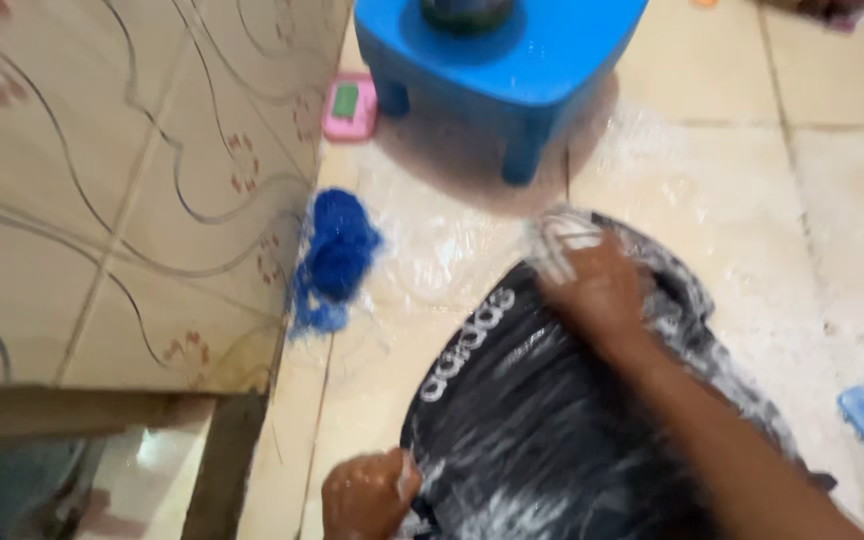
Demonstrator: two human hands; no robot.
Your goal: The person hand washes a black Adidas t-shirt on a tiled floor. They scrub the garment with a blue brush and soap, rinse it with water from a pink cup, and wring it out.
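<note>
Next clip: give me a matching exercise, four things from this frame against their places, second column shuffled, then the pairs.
Things:
1. blue stool
2. pink soap dish
3. blue mesh scrubber
4. black garment

Places:
A. soapy on the floor, under both hands
B. at the foot of the tiled wall, left of the garment
C. top of frame, on wet tiles
D. left of the stool, by the wall

Pairs: 1-C, 2-D, 3-B, 4-A

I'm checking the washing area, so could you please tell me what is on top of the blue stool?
A dark round object stands on the blue stool. The picture's top edge cuts it off, so only its base shows, and what it is cannot be told.
</note>
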